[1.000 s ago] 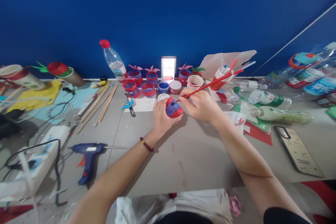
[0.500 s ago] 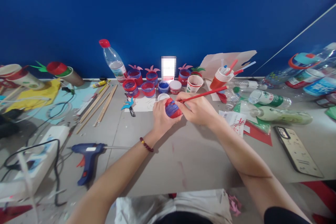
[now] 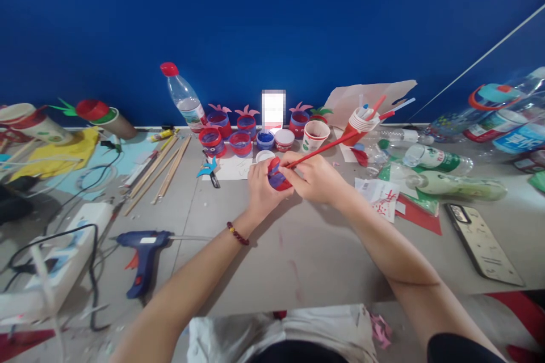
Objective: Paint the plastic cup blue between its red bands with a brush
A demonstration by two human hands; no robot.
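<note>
My left hand (image 3: 259, 186) is wrapped round a small cup painted red and blue (image 3: 279, 180), tilted above the table. Fingers of my right hand (image 3: 318, 174) pinch a red-handled paintbrush (image 3: 326, 149), its tip end at the painted cup; the bristles are hidden by my fingers. Just beyond my hands stand an open jar of blue paint (image 3: 265, 140), a jar with a whitish top (image 3: 284, 140) and a white lid (image 3: 264, 156). Several more red and blue painted cups (image 3: 240, 144) are lined up behind, some with pink leaf shapes on top.
On the left lie a blue glue gun (image 3: 147, 255), wooden sticks (image 3: 172, 169) and a power strip (image 3: 70, 249) with cables. Plastic bottles (image 3: 438, 160), a phone (image 3: 483, 244) and a cup of straws (image 3: 360, 125) are on the right. A paper cup (image 3: 315, 136) stands near the blue wall.
The brush handle has tipped up, its far end now higher and further left. The painted cup has turned slightly in my left hand.
</note>
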